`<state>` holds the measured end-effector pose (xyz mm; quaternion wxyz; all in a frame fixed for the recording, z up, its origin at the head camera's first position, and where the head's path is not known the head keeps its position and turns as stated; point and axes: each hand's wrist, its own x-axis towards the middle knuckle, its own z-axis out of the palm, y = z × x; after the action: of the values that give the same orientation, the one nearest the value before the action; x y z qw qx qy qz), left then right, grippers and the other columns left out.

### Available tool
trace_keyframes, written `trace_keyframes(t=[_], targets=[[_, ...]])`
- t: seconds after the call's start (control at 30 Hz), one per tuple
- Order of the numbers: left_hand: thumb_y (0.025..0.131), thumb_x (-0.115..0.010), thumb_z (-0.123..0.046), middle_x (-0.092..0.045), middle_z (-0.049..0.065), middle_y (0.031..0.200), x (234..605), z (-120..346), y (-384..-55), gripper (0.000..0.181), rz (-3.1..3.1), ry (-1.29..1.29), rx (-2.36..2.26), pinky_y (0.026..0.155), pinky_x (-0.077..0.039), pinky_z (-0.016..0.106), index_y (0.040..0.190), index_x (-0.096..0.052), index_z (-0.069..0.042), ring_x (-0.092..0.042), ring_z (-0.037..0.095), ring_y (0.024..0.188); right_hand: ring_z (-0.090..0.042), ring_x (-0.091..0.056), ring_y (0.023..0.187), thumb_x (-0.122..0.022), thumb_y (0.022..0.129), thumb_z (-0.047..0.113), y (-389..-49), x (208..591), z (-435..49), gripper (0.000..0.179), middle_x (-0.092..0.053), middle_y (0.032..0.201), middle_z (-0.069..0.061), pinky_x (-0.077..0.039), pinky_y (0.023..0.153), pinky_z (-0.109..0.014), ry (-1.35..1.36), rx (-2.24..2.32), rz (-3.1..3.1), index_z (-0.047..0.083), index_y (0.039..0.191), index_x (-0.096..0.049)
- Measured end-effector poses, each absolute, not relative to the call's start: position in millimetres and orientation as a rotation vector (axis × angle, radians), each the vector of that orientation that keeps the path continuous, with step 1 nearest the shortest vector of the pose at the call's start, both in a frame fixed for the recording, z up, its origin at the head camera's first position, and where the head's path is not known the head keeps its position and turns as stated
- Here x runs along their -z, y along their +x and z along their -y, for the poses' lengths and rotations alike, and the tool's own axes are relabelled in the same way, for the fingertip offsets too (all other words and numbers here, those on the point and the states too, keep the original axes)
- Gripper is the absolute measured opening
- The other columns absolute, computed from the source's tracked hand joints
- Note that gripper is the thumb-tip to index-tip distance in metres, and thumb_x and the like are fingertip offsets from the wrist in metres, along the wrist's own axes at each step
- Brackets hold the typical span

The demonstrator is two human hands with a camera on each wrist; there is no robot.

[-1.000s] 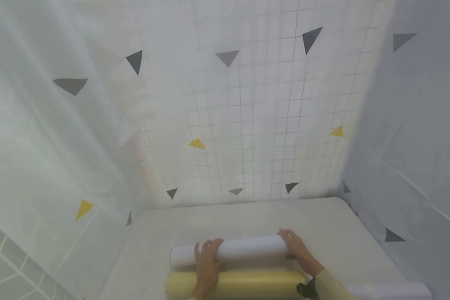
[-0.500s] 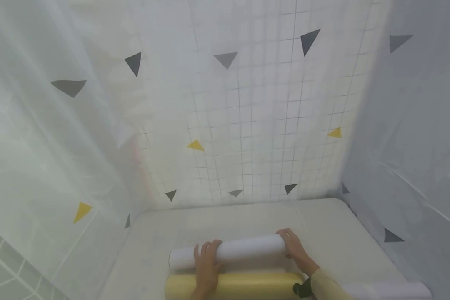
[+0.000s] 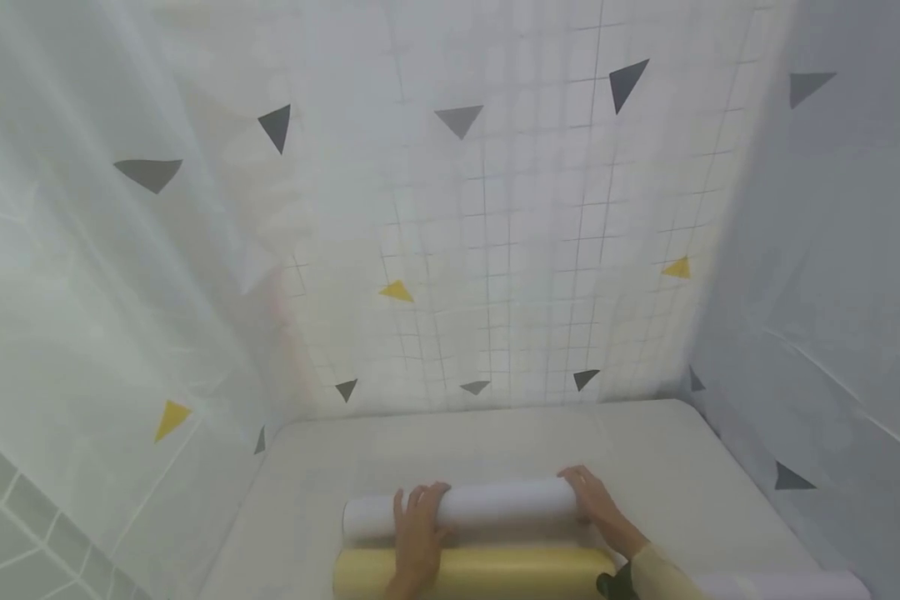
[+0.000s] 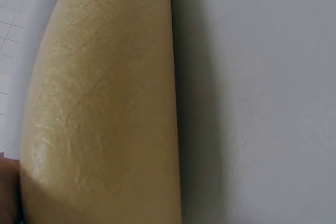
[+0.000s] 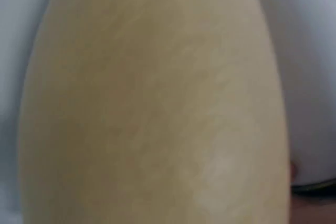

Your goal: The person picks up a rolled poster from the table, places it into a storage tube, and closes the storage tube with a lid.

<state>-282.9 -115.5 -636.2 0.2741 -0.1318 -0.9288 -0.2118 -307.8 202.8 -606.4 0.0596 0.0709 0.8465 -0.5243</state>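
A smooth white roll (image 3: 502, 502) lies crosswise at the bottom middle of the head view. My left hand (image 3: 418, 537) grips it left of its middle, fingers over the top and thumb on the near side. Around its right end curl the fingers of my right hand (image 3: 598, 507). Parallel to it and nearer to me is a thicker yellow roll (image 3: 525, 571), with my left wrist crossing above it. Close up, the yellow roll (image 4: 105, 87) shows a crinkled wrapping in the left wrist view and fills most of the right wrist view.
The rolls lie on a pale rounded-corner surface (image 3: 630, 437). Another pale roll (image 3: 791, 585) is at the lower right. Translucent sheeting (image 3: 547, 192) with grey and yellow triangles rises behind and on both sides. A dark band (image 3: 618, 581) sits at my right wrist.
The head view shifts slightly. Both hands keep their places on the white roll, and the yellow roll lies as before.
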Motion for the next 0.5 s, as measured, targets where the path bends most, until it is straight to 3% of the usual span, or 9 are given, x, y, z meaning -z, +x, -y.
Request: trace_keyframes(t=[0.07,0.17,0.33,0.5], targets=[[0.057,-0.094,-0.017,-0.074,-0.004,0.120,635.5,114.4,-283.1,0.072,2.523,-0.352,0.579,0.113,-0.035,0.067,0.123,-0.065,-0.018,-0.062,0.022,0.115,-0.051,-0.045,0.139,-0.045,0.107,0.042,-305.4,609.2,-206.2,0.052,-0.049,0.150,-0.028,-0.046,0.107,-0.063,0.181,1.575,-2.563,0.000,0.137,-0.051],[0.059,-0.093,-0.017,-0.074,-0.003,0.121,634.5,113.0,-284.8,0.072,2.568,-0.346,0.616,0.115,-0.032,0.068,0.125,-0.065,-0.018,-0.062,0.023,0.117,-0.052,-0.039,0.145,-0.064,0.097,0.046,-303.6,612.4,-210.4,0.066,-0.043,0.156,-0.029,-0.037,0.115,-0.068,0.139,1.576,-2.548,0.002,0.143,-0.046],[0.065,-0.091,-0.017,-0.072,-0.002,0.127,633.0,113.3,-286.2,0.069,2.648,-0.318,0.651,0.120,-0.026,0.069,0.128,-0.064,-0.018,-0.060,0.025,0.123,-0.042,-0.055,0.128,-0.087,0.078,0.033,-303.1,615.8,-213.8,0.090,-0.049,0.145,-0.031,-0.046,0.110,-0.059,0.009,1.535,-2.568,0.000,0.147,-0.040],[0.067,-0.089,-0.013,-0.071,-0.001,0.130,634.4,113.4,-286.9,0.068,2.697,-0.300,0.677,0.122,-0.023,0.069,0.130,-0.063,-0.017,-0.059,0.025,0.126,-0.030,-0.063,0.111,-0.089,0.075,0.026,-299.2,614.7,-213.9,0.082,-0.062,0.128,-0.024,-0.054,0.096,-0.047,-0.087,1.448,-2.658,-0.001,0.139,-0.046]])
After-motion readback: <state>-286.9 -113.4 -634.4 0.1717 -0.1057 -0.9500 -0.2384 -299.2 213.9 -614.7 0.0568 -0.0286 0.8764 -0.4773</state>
